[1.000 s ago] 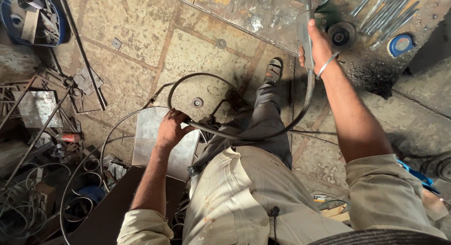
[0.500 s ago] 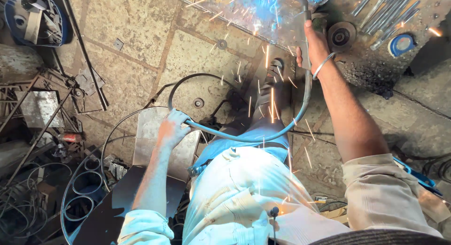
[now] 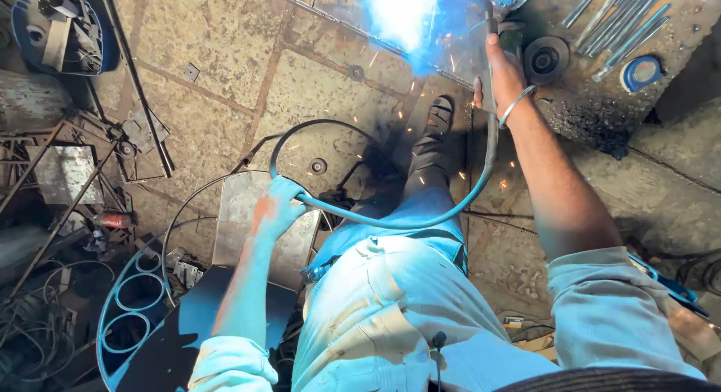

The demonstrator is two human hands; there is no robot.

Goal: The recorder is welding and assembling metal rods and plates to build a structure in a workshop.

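The welding cable [image 3: 390, 221] sags in a long loop across the middle of the view, from the left hand [image 3: 276, 209] at about 9 o'clock of the loop up to the right hand [image 3: 502, 70] at about 1 o'clock. Far left, a heap of scrap rods and wire [image 3: 52, 212] crowds the floor, with a blue ringed frame [image 3: 128, 317] at 7 o'clock, so little free room lies there. The left hand is closed around the cable, resting over a flat steel plate [image 3: 240, 212] whose far edge runs just above the knuckles. Bare stone floor [image 3: 210, 54] opens at 11 o'clock. The person's sandalled foot [image 3: 435, 118] stands inside the loop, near 12 o'clock. The right hand is wrapped tight on the torch handle [image 3: 490, 54] where the cable ends, with a bright blue arc [image 3: 402, 13] flaring just to its 10 o'clock. Right of it lie a grinding disc [image 3: 546, 59], steel rods [image 3: 623, 24] and a blue tape roll [image 3: 640, 73], close to the wrist.
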